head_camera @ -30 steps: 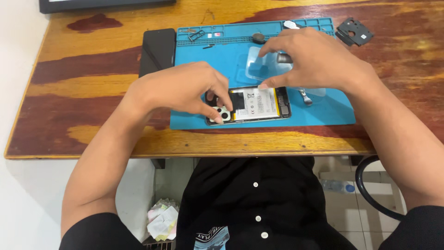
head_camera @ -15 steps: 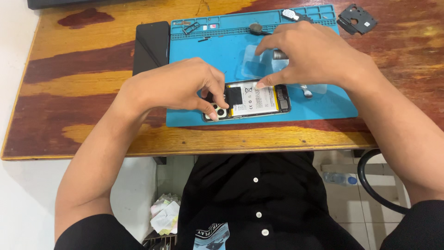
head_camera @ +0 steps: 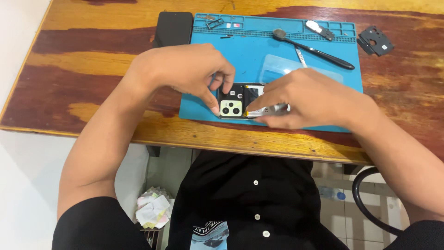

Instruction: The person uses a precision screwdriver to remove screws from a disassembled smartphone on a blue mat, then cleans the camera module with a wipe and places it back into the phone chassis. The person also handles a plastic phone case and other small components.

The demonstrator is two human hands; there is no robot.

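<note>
The opened black smartphone with a pale green camera block (head_camera: 231,105) lay on the blue silicone repair mat (head_camera: 240,51), near its front edge. The right hand (head_camera: 314,99) covered most of the phone body; its fingers (head_camera: 259,99) pinched closed on a part too hidden to identify. The left hand (head_camera: 185,69) gripped the phone's camera end between fingertips. A black-handled brush (head_camera: 314,48) lay behind on the mat. The wooden worktop (head_camera: 83,65) extended beyond the mat on the left.

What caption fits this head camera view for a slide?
Left hand and right hand work on an opened black smartphone lying on a blue rubber repair mat.
</note>
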